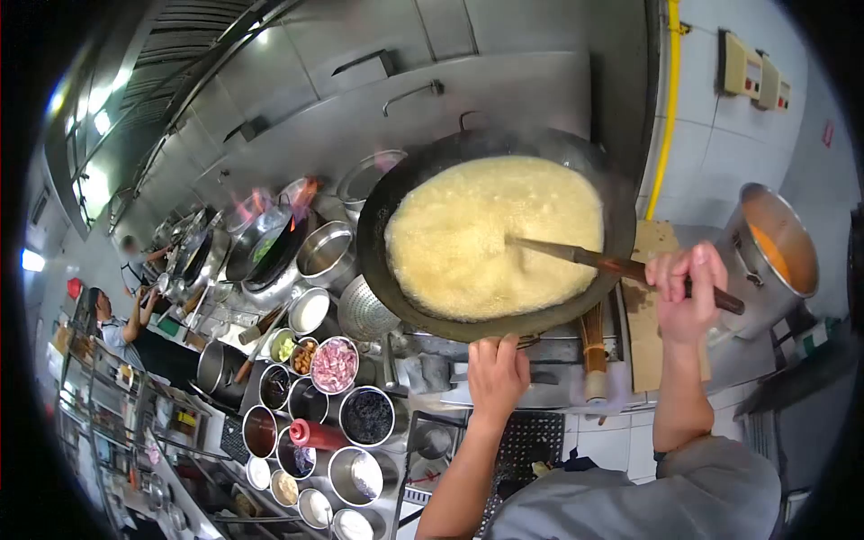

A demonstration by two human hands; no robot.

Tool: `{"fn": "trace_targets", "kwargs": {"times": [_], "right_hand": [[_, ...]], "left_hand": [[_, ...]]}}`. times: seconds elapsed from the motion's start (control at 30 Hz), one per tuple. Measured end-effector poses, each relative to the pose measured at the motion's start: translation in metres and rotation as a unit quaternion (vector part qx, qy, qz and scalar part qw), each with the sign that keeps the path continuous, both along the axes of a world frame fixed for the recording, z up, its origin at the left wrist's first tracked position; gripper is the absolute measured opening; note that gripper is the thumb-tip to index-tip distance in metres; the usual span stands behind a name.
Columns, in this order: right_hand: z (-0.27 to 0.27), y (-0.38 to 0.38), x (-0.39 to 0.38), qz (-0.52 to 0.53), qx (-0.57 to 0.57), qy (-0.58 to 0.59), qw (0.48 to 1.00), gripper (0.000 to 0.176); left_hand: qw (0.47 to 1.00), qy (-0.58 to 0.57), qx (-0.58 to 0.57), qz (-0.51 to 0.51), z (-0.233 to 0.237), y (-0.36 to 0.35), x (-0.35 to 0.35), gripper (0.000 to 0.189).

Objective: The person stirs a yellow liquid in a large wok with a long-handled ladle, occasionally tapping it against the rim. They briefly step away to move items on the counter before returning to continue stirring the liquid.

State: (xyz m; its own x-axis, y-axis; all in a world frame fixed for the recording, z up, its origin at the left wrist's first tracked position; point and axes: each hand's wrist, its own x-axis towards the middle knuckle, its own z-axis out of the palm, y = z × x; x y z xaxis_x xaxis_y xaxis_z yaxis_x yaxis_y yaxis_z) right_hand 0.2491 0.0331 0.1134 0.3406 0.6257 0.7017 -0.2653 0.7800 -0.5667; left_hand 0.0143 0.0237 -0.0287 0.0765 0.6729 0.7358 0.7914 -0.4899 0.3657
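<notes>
A large dark wok (373, 261) holds bubbling pale yellow liquid (486, 216). My right hand (686, 288) is wrapped round the wooden handle of a long utensil (621, 265), whose far end is hidden in the liquid. At the wok's near rim, my left hand (498, 376) has its fingers closed over the edge; a grey cloth (423, 372) lies to its left. Below the wok, a bamboo brush (593, 360) stands beside a brown board (646, 351).
A metal pot (751, 261) with orange contents stands at the right. Bowls of ingredients, including sliced meat (335, 364), and a red bottle (315, 436) are at lower left. A perforated ladle (367, 309) lies left of the wok. Two co-workers (135, 324) stand far left.
</notes>
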Motion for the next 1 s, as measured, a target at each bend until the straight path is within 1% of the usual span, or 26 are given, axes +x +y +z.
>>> {"fn": "trace_targets", "kwargs": {"times": [0.1,0.17,0.23,0.3,0.33,0.43,0.47,0.57,0.6,0.73,0.83,1.0], "right_hand": [[-0.028,0.03,-0.011,0.022,0.044,-0.007,0.999,0.035],[-0.049,0.049,-0.019,0.032,0.049,-0.01,0.998,0.032],[-0.063,0.062,-0.028,0.036,0.071,-0.045,0.996,0.032],[-0.074,0.073,-0.036,0.032,0.083,-0.071,0.993,0.033],[-0.077,0.077,-0.035,0.05,0.084,-0.091,0.991,0.032],[-0.079,0.086,-0.036,0.011,0.104,-0.164,0.981,0.031],[-0.084,0.088,-0.032,0.013,0.103,-0.196,0.975,0.029],[-0.094,0.096,-0.028,0.022,0.132,-0.213,0.968,0.029],[-0.092,0.094,-0.023,0.03,0.128,-0.219,0.967,0.03],[-0.088,0.086,-0.005,0.04,0.056,-0.138,0.988,0.035],[-0.073,0.065,0.01,0.026,-0.024,-0.156,0.987,0.035],[-0.054,0.038,0.041,0.014,-0.019,-0.16,0.987,0.039]], "left_hand": [[1.0,0.014,0.004,0.013,-0.007,0.0,-0.001,0.033],[1.0,0.023,0.004,0.021,-0.007,0.0,0.001,0.032],[0.999,0.026,0.002,0.022,-0.007,-0.001,0.002,0.03],[0.999,0.023,0.009,0.026,-0.006,0.002,0.002,0.03],[0.999,0.019,0.011,0.027,-0.007,0.002,0.003,0.03],[0.999,0.017,0.004,0.031,-0.006,-0.001,0.005,0.028],[0.999,0.016,0.005,0.033,-0.005,-0.001,0.006,0.028],[0.999,0.02,0.001,0.037,0.001,-0.003,0.006,0.031],[0.999,0.021,0.003,0.039,0.002,-0.003,0.007,0.031],[0.999,0.018,0.001,0.033,0.005,-0.006,0.009,0.033],[0.999,0.017,0.008,0.026,0.011,-0.008,0.01,0.038],[0.999,0.018,0.011,0.03,0.009,-0.009,0.01,0.041]]}}
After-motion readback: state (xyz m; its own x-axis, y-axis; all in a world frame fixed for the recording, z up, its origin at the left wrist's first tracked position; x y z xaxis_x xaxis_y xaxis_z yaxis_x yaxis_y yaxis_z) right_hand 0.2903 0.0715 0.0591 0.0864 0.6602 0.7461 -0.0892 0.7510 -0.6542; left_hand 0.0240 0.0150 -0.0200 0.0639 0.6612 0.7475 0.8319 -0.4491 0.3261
